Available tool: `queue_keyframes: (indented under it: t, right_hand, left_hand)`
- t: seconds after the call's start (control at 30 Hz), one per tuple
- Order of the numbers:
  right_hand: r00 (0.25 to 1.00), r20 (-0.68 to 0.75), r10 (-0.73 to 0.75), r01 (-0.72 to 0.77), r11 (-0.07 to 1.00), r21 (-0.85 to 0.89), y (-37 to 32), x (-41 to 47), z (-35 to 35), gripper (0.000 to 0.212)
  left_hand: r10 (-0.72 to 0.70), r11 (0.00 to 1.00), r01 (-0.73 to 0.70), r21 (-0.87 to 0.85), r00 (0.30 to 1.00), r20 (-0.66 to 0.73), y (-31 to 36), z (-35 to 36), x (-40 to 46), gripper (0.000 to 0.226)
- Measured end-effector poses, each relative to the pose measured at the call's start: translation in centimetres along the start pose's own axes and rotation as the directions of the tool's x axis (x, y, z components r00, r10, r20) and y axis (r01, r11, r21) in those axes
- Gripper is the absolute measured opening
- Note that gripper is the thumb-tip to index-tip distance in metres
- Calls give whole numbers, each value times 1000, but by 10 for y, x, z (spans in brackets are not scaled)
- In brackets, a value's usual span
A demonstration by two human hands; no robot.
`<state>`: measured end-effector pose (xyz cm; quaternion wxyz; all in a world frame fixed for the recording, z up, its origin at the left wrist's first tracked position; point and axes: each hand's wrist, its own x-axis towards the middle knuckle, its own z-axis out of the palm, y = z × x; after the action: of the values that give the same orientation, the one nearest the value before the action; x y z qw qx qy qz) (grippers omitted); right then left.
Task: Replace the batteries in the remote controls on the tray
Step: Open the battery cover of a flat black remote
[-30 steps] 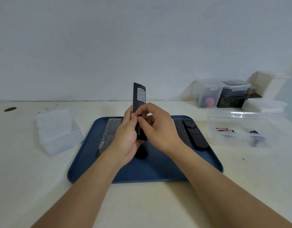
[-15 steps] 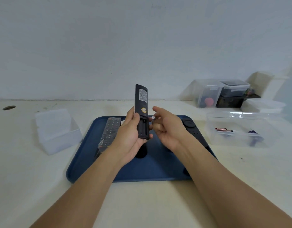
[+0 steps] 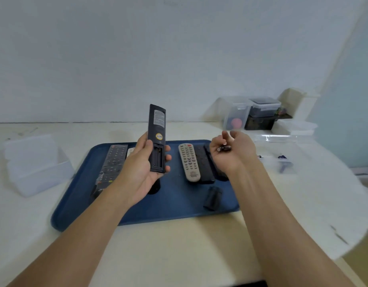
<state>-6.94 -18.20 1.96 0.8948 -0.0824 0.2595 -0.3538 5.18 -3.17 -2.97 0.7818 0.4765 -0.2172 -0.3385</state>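
The left hand [image 3: 144,162] holds a black remote [image 3: 157,139] upright above the blue tray [image 3: 79,206], back side toward the camera, fingers and thumb clamped around its lower half. Its battery bay is uncovered and looks empty, though the dark recess hides detail. The right hand [image 3: 232,151] hangs over the tray's right part, fingers curled around a dark battery [image 3: 224,148]; whether it holds one cell or two I cannot tell. A small black piece [image 3: 213,198], probably the removed cover, lies near the tray's front right corner.

So this remote appears to be at the halfway point: old cells out, new ones not yet in, cover still off. On the tray a grey remote [image 3: 189,161] lies face up right of centre with darker remotes [image 3: 203,164] just beside it, and a wrapped remote [image 3: 111,164] lies at the tray's left. Nothing shows whether those are done. A clear box [image 3: 282,162] right of the tray, on the desk [image 3: 179,245], holds loose batteries.
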Motion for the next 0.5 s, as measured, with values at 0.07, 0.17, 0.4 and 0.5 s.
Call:
queue_keyframes:
  t: [0.07, 0.17, 0.4, 0.5]
  right_hand:
    - [995, -61, -78, 79, 997, 10, -22, -11, -15, 24]
    - [981, -127, -148, 150, 989, 13, -46, -23, -26, 25]
    - [918, -268, -292, 291, 956, -46, -82, -44, -16, 17]
    - [881, -349, -320, 335, 942, -16, -96, -48, -21, 21]
  left_hand:
    - [-9, 1000, 9, 2, 1000, 10, -4, 4, 0, 33]
    - [-9, 1000, 8, 21, 1000, 21, -7, 9, -1, 34]
    - [-2, 998, -1, 70, 999, 40, -6, 14, -11, 36]
    - [-10, 997, 8, 80, 999, 32, -6, 14, -13, 37]
